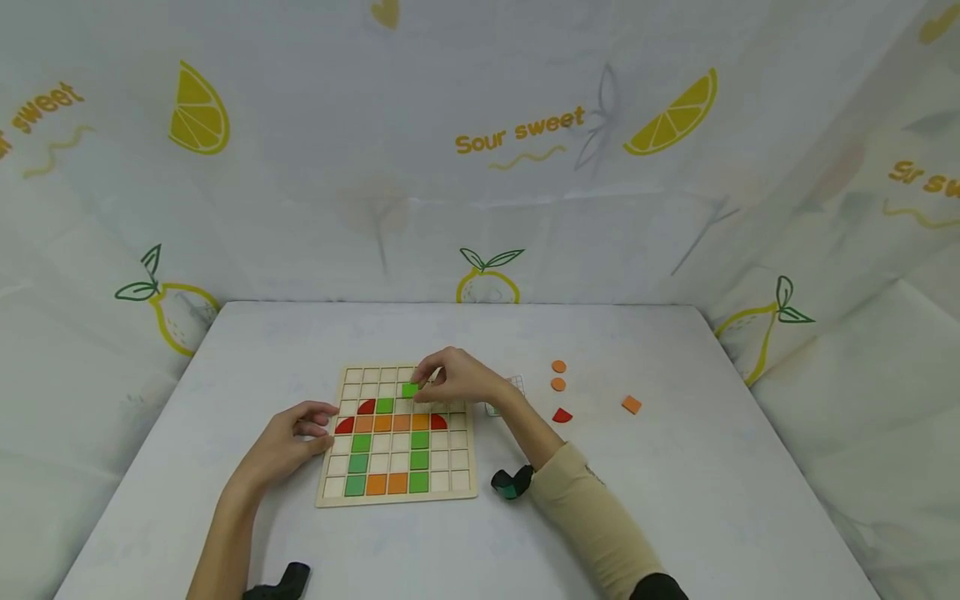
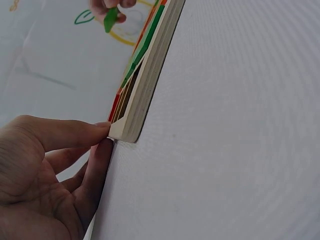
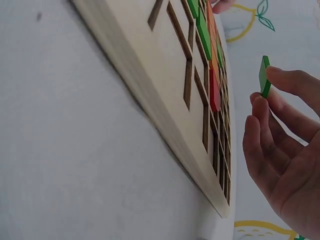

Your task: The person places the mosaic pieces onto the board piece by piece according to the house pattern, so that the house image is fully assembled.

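Note:
My right hand (image 1: 457, 377) pinches a green square tile (image 3: 264, 77) between thumb and fingertips, held above the upper part of a wooden grid board (image 1: 460, 479). My left hand (image 1: 288, 437) touches the board's left edge with its thumb and fingertips. In the left wrist view, the tips of the left hand (image 2: 55, 165) meet the board's pale side. Set in the grid are green squares (image 1: 419, 460), orange squares (image 1: 377, 483) and red quarter-round pieces (image 1: 366, 407). Part of the upper right grid is hidden behind my right hand.
To the right of the board lie two orange discs (image 1: 558, 367), a red quarter-round piece (image 1: 562, 415) and an orange square (image 1: 632, 404). A small card printed with a grid (image 1: 517, 382) is partly covered by the right wrist. Lemon-printed cloth (image 1: 337, 167) surrounds the white table (image 1: 675, 500).

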Action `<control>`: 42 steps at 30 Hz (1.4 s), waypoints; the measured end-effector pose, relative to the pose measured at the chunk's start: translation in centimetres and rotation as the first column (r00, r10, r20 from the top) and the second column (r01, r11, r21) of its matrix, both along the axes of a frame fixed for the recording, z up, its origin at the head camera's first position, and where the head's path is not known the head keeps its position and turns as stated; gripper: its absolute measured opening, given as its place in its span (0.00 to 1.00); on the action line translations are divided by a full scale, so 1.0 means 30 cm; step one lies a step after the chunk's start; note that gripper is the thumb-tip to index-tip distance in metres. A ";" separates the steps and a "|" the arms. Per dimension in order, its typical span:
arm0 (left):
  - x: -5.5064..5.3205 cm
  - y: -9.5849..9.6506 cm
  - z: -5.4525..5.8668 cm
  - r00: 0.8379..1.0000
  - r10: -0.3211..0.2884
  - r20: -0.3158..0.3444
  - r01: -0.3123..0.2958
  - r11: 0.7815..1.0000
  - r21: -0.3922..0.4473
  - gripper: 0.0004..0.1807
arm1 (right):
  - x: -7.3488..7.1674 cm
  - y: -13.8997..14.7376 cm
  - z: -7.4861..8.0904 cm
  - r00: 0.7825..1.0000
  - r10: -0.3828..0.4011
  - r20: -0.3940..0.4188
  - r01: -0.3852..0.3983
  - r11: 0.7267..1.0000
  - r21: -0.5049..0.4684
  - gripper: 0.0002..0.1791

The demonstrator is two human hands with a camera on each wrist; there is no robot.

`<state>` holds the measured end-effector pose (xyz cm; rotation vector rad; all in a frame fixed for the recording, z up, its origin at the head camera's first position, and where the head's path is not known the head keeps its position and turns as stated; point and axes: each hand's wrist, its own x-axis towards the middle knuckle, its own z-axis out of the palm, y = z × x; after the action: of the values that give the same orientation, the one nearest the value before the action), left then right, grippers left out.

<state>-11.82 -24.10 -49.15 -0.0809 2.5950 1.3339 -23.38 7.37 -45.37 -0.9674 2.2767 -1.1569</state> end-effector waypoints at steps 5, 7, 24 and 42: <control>-0.003 -0.003 0.000 1.000 0.003 0.004 -0.003 1.000 -0.004 0.27 | -0.001 -0.043 -0.023 0.999 0.033 0.023 -0.034 0.999 0.036 0.11; -0.003 -0.002 0.000 1.000 0.002 0.004 -0.002 1.000 -0.006 0.27 | 0.000 -0.055 -0.028 0.998 0.041 0.036 -0.043 0.998 0.056 0.11; 0.002 0.002 0.008 1.000 -0.003 -0.005 0.003 1.000 -0.006 0.26 | 0.018 -0.082 -0.026 1.000 -0.001 -0.003 0.001 0.986 0.166 0.10; 0.006 0.007 0.009 1.000 0.002 -0.007 -0.002 1.000 -0.014 0.25 | 0.028 -0.005 0.009 0.999 0.027 0.025 -0.030 0.993 0.115 0.10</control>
<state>-11.66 -23.88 -48.87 -0.0815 2.6110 1.3195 -22.55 7.22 -45.09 -0.9346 2.2760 -1.0080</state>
